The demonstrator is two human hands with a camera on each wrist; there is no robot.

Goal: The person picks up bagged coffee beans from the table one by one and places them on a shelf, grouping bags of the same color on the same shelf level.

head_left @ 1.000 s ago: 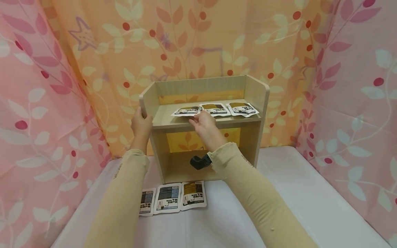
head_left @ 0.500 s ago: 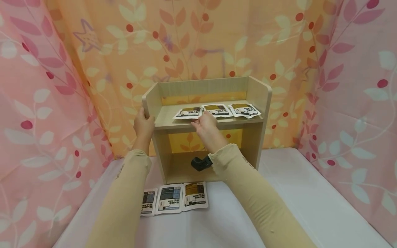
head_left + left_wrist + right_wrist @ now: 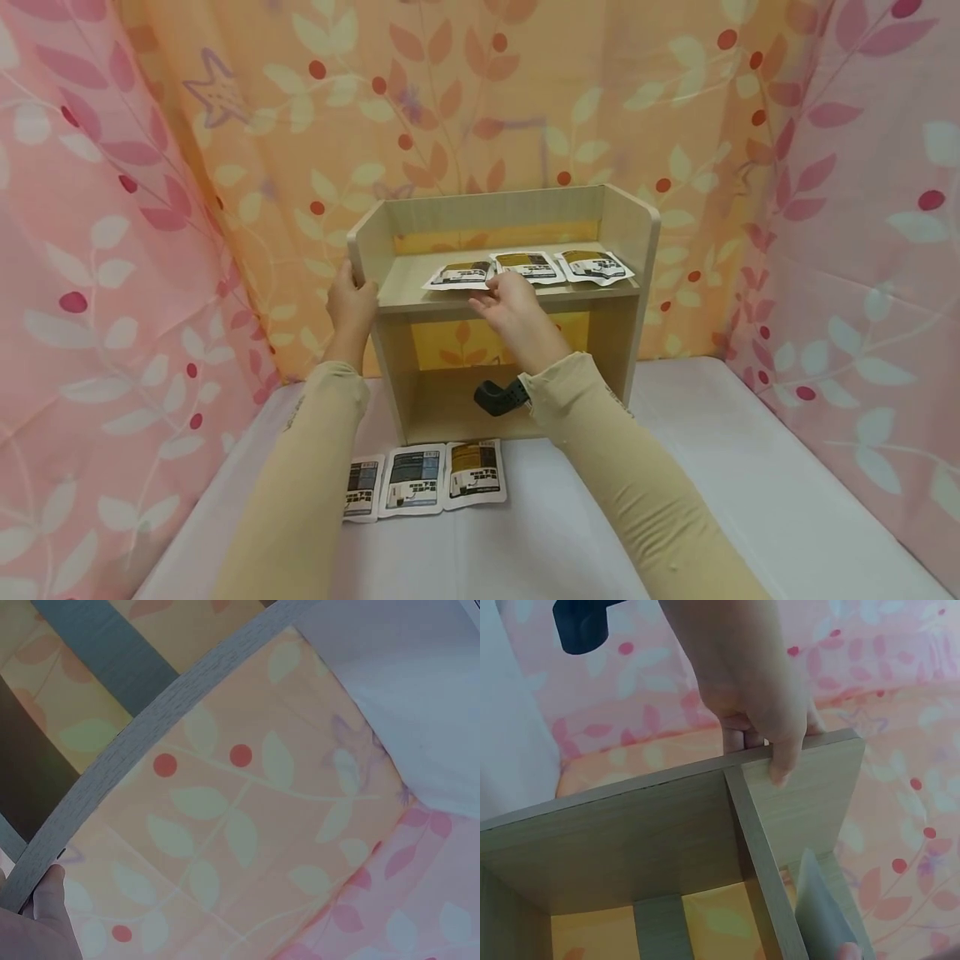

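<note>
A pale wooden two-tier shelf (image 3: 498,208) stands upright on the table. My left hand (image 3: 352,308) grips the front edge of its left side panel (image 3: 802,802), thumb on one face and fingers on the other. On the upper tier lie a left pouch (image 3: 459,273), a middle pouch (image 3: 528,267) and a right pouch (image 3: 594,265), in a row, white-edged with printed labels. My right hand (image 3: 517,315) pinches the front right corner of the left pouch, close to the middle one. In the right wrist view, only a fingertip (image 3: 847,951) of it shows beside a pouch (image 3: 819,911).
On the white table (image 3: 525,542), before the shelf, lie a brown-labelled pouch (image 3: 476,475), a blue-labelled pouch (image 3: 412,481) and another pouch (image 3: 364,489) partly behind my left sleeve. A black device (image 3: 501,397) hangs at my right wrist. Floral curtains (image 3: 480,100) surround the table.
The left pouch has come down flatter onto the upper tier, with my right hand still at its corner. The left hand keeps its grip; the whole view has shifted slightly.
</note>
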